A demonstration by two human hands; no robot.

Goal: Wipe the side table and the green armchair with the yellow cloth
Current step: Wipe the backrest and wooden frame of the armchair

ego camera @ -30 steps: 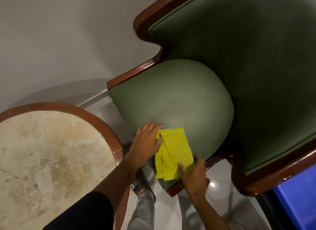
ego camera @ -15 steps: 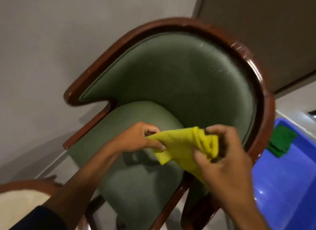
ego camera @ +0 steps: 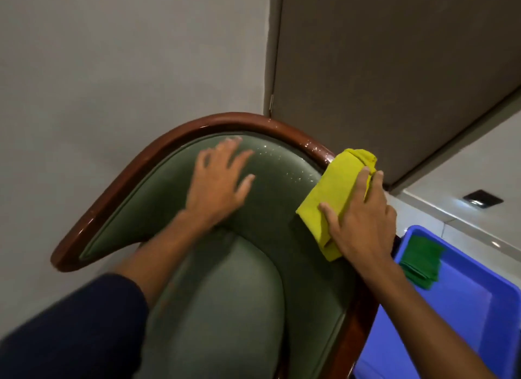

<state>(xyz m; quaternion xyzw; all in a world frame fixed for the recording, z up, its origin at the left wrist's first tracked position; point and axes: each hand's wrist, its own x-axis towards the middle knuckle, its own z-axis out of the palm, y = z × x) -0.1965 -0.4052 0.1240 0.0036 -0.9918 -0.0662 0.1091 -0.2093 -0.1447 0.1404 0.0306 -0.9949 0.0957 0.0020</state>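
Note:
The green armchair with a glossy brown wooden frame fills the lower middle of the view; small wet specks glint on its backrest. My right hand presses the folded yellow cloth flat against the right side of the backrest, at the wooden rim. My left hand lies spread and flat on the middle of the green backrest, holding nothing. The side table is out of view.
A blue plastic bin stands right of the chair with a folded green cloth inside. A grey wall is behind the chair and a brown door panel at the upper right. Pale floor tiles with a dark floor socket lie beyond the bin.
The view rose from the chair's seat front to its backrest. The cloth, held between both hands, passed to my right hand, which now presses it on the chair's right side. My left hand let go.

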